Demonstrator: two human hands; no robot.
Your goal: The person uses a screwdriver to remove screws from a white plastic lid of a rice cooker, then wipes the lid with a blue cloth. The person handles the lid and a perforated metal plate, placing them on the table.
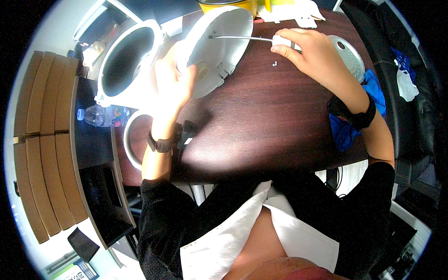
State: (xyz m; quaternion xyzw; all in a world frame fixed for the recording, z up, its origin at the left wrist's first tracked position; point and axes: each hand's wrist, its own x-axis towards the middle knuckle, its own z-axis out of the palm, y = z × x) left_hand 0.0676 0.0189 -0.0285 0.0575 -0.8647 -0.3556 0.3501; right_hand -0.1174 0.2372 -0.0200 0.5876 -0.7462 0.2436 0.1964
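Observation:
My left hand (175, 81) grips the lower left edge of a round white plastic cover (233, 49), tilted up with its hollow inner side to the right. In my right hand (308, 49) is a screwdriver (247, 38) with a white handle and a long metal shaft. Its tip reaches a dark spot inside the cover; whether a screw sits there is too small to tell. A few small screws (275, 64) lie on the dark wooden table (256, 126) below the shaft. Left of the cover lies a white appliance body (103, 70) with a dark round opening, partly overexposed.
A white ring (127, 140) rests at the table's left edge, near a plastic bottle (98, 115). On the right are a perforated metal disc (350, 58) and a blue cloth (345, 135). A yellow container (252, 5) stands at the far side. Cardboard boxes (42, 102) are stacked at the left.

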